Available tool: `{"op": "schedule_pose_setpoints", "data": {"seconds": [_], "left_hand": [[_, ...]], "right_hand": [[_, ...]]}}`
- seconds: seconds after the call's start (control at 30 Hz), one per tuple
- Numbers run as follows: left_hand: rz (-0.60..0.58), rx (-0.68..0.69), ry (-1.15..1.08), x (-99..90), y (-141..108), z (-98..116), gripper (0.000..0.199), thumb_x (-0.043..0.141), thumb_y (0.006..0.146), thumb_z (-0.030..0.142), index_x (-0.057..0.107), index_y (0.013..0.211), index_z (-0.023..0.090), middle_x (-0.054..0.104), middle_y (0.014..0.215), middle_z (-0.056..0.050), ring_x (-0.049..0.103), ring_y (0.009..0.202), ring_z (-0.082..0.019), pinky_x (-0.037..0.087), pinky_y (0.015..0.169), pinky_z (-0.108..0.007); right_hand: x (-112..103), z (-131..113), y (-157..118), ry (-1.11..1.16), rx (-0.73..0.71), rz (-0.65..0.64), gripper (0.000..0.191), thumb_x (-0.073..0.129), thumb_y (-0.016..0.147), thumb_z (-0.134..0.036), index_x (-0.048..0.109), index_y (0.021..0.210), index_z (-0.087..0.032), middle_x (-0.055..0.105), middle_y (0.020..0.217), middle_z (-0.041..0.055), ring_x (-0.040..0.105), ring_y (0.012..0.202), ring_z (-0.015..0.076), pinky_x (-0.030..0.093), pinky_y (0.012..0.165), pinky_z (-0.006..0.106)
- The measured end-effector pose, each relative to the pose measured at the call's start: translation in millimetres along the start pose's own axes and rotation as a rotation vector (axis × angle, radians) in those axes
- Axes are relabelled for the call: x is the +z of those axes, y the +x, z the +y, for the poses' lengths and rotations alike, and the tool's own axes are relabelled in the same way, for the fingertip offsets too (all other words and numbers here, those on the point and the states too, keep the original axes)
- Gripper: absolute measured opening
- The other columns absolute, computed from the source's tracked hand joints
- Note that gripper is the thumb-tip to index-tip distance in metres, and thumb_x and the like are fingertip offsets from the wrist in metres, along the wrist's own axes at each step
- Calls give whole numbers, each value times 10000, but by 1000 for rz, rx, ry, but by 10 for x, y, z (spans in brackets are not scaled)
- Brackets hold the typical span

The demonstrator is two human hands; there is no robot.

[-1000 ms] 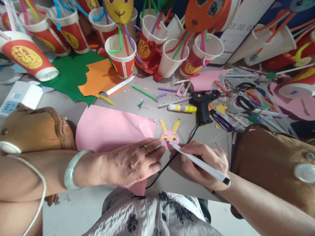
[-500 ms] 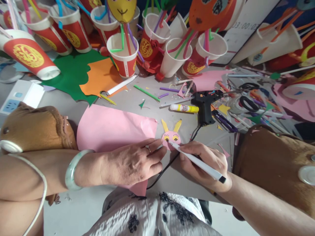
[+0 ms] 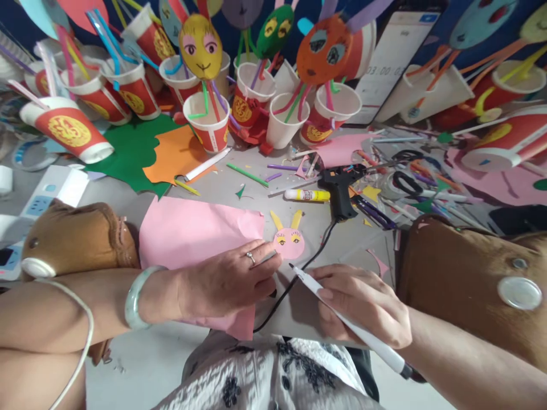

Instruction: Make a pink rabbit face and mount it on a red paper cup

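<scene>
A small pink paper face [image 3: 289, 245] with yellow ears and drawn eyes and lashes lies on the grey table [image 3: 273, 267]. My left hand [image 3: 233, 276] rests palm down on a large pink sheet [image 3: 192, 228], fingers stretched out, with the fingertips at the face's left edge. In my right hand [image 3: 363, 307] is a white marker [image 3: 363, 333], its dark tip pointing up and left, just below the face and apart from it. Under the marker's tip runs a black cord [image 3: 280, 300].
A black glue gun [image 3: 339, 191] and a yellow glue stick [image 3: 306, 195] lie behind the face. Red and white cups [image 3: 209, 128] with straw figures line the back. Scraps and straws litter the right; brown cushions [image 3: 465, 285] flank both arms.
My right hand has drawn the marker off the pink face, down toward me. My left hand still lies beside the face. The view has tilted up slightly, showing more of the figures.
</scene>
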State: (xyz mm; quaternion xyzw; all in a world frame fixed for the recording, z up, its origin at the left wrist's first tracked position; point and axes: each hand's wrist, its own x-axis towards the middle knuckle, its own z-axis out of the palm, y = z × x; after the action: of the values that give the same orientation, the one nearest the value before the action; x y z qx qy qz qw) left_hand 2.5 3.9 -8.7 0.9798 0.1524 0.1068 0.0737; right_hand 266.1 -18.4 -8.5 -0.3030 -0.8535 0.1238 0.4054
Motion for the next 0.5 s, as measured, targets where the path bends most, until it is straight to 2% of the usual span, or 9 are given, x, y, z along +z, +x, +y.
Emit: {"op": "schedule_pose_setpoints", "data": {"seconds": [0.1, 0.27, 0.5], "left_hand": [[-6, -32, 65, 26, 23, 2, 91, 597, 886, 78, 648, 873, 153, 619, 1163, -111, 588, 1186, -250, 495, 1096, -438], [-27, -18, 149, 4, 34, -46, 99, 611, 929, 173, 631, 835, 148, 599, 1282, -143, 537, 1316, -308, 443, 1165, -482], [-28, -8, 196, -1, 24, -72, 138, 555, 916, 87, 602, 807, 158, 618, 1232, -120, 575, 1244, -281, 447, 1152, -482]], "right_hand": [[-2, 22, 114, 32, -240, 24, 246, 591, 753, -47, 603, 900, -244, 640, 669, -2, 706, 624, 176, 674, 623, 289], [23, 24, 158, 30, -281, 63, 237, 597, 733, -33, 619, 890, -209, 625, 649, 4, 675, 603, 167, 661, 595, 276], [48, 37, 130, 67, -297, 76, 261, 585, 726, -7, 625, 930, -165, 614, 656, 13, 642, 578, 164, 645, 546, 297]]}}
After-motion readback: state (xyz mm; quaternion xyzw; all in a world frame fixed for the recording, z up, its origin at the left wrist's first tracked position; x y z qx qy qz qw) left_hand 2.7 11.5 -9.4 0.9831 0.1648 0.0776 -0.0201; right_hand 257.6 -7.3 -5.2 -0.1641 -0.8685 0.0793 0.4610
